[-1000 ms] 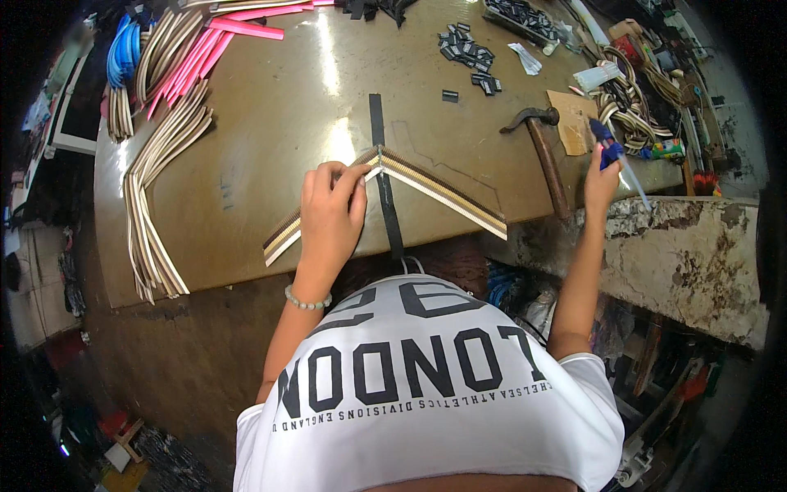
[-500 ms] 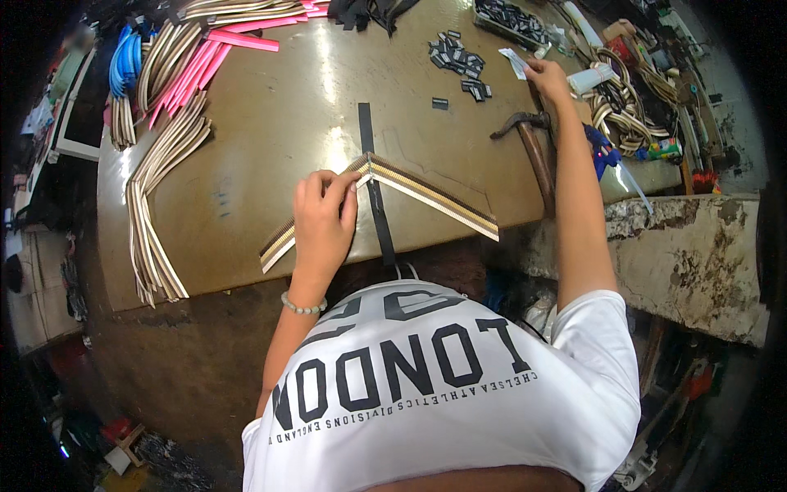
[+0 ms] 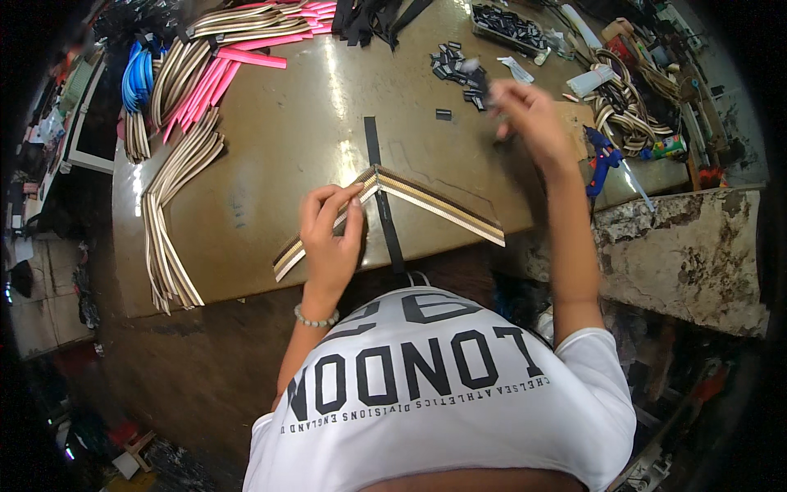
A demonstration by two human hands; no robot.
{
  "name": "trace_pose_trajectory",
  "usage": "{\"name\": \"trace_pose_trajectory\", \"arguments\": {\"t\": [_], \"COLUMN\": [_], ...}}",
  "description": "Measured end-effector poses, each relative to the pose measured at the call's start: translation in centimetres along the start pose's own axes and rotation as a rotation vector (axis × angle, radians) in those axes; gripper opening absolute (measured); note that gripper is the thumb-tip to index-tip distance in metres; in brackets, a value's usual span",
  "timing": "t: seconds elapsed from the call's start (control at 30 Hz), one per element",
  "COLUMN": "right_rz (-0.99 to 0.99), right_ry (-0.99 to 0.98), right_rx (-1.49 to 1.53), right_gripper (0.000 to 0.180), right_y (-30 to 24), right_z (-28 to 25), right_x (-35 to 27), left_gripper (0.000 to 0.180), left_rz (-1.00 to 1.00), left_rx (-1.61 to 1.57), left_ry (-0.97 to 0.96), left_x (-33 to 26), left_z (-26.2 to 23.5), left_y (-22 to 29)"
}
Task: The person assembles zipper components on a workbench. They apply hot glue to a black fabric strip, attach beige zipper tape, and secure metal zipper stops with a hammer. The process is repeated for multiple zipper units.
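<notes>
A striped strap point(image 3: 443, 205) in brown, gold and white lies bent in a wide V on the table, its peak over a black strip. My left hand point(image 3: 332, 225) pinches its left arm just below the peak, thumb and fingers closed on it. My right hand point(image 3: 537, 123) is raised over the right side of the table, closed around a hammer point(image 3: 484, 82). The hammer's head is smeared by motion, and the hand and forearm hide most of its handle. Beside it lie a white packet point(image 3: 516, 70) and a pile of small black pieces point(image 3: 449, 63).
Bundles of striped straps point(image 3: 176, 176), pink strips point(image 3: 205, 94) and blue strips point(image 3: 137, 74) line the left side. A tray of black pieces point(image 3: 508, 31) stands at the back right. A blue glue gun point(image 3: 602, 160) lies at the right edge, near coiled straps point(image 3: 615, 102).
My right hand has let go of the white packet and taken up the hammer from the table. My left hand still holds the strap. The whole view has shifted slightly.
</notes>
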State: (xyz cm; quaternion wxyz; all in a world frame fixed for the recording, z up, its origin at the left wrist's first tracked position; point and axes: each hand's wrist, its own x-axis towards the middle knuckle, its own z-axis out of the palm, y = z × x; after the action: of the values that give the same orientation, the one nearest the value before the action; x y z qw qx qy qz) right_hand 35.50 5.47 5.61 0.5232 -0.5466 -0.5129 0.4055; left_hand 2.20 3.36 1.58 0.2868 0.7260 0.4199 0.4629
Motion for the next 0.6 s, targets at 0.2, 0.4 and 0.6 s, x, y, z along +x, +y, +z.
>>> {"name": "trace_pose_trajectory", "arguments": {"t": [0.2,0.4,0.6], "right_rz": [0.498,0.530,0.349], "right_ry": [-0.491,-0.325,-0.141], "right_rx": [0.611,0.692,0.509], "right_gripper": [0.024,0.028,0.023], "right_y": [-1.6,-1.5,-1.2], "right_z": [11.8,14.7,15.5], "right_x": [-6.3,-7.5,-8.3], "left_gripper": [0.030,0.026,0.019], "left_rz": [-0.466,-0.437,-0.380], "left_rx": [-0.809,-0.646,-0.421], "left_ry": [-0.251,-0.112,-0.076], "left_x": [0.6,0.4,0.2], "left_z": [-0.2,-1.0,-1.3], "left_y": [1.5,1.3,0.8]}}
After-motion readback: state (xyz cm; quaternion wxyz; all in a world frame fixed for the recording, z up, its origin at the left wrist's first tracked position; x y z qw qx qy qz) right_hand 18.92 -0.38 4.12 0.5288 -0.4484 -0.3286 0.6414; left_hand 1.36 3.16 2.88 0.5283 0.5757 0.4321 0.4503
